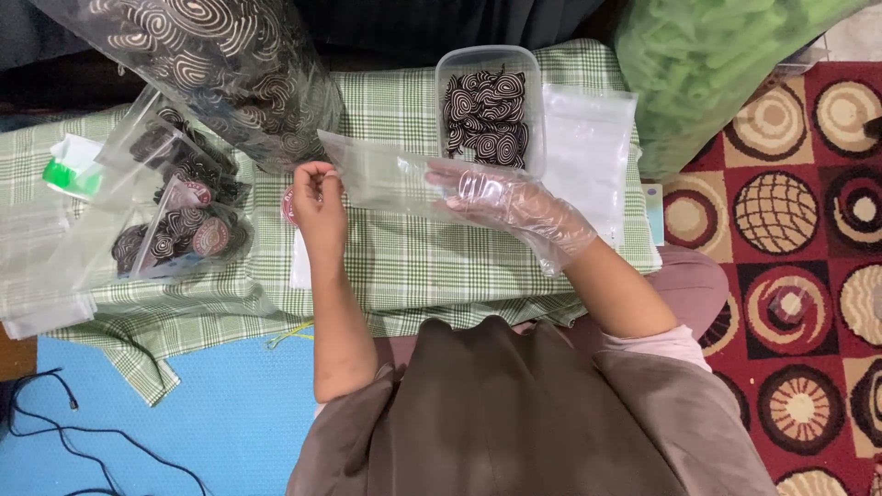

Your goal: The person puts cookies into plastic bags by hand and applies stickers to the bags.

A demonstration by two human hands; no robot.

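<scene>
Here is the clear plastic pouch (390,179), held flat above the middle of the worktop (413,266), which wears a green checked cloth. The left hand (319,204), bare, has its grip pinched on the pouch's left edge, fingers curled tight around the corner. The right hand (514,207), in a thin see-through glove, lies at the pouch's right end with the fingers stretched out along the film; whether that grip is really clamped on the plastic or only pressing against it, I cannot tell.

Just behind the pouch sits a clear rectangular tub (489,110) filled with dark swirl-patterned biscuits. Beside it, to the right, rests a stack of empty clear pouches (590,147). Far right, a big bag of green snack sticks (717,64) leans at the worktop's end, over a red patterned rug (790,276).

On the left, filled pouches of swirl biscuits (179,216) lie in a heap, each with a round label. Behind them looms a large clear bag of the same swirl biscuits (220,64). A green-and-white item (72,170) sits at the far left edge. Below, a blue mat (211,413) shows, with a black cable (55,422) across it.
</scene>
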